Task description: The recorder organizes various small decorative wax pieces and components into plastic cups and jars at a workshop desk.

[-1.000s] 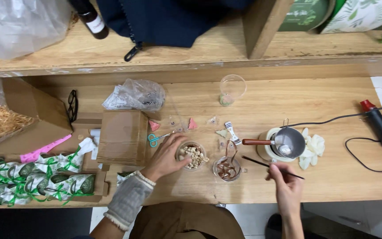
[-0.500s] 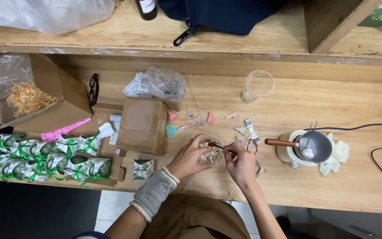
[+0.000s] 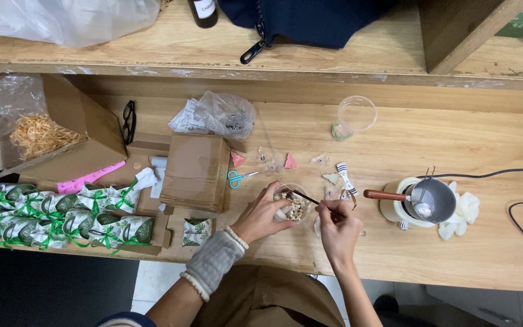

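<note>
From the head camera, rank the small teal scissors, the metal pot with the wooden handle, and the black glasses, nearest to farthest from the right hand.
1. Metal pot: just to the right of the right hand, on its white base.
2. Teal scissors: to the left, past the left hand, beside the cardboard box.
3. Black glasses: far left, toward the back.

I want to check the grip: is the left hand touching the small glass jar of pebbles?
Touching. The head view shows the left hand wrapped around the side of the small glass jar, its fingers against the glass with no gap.
</note>
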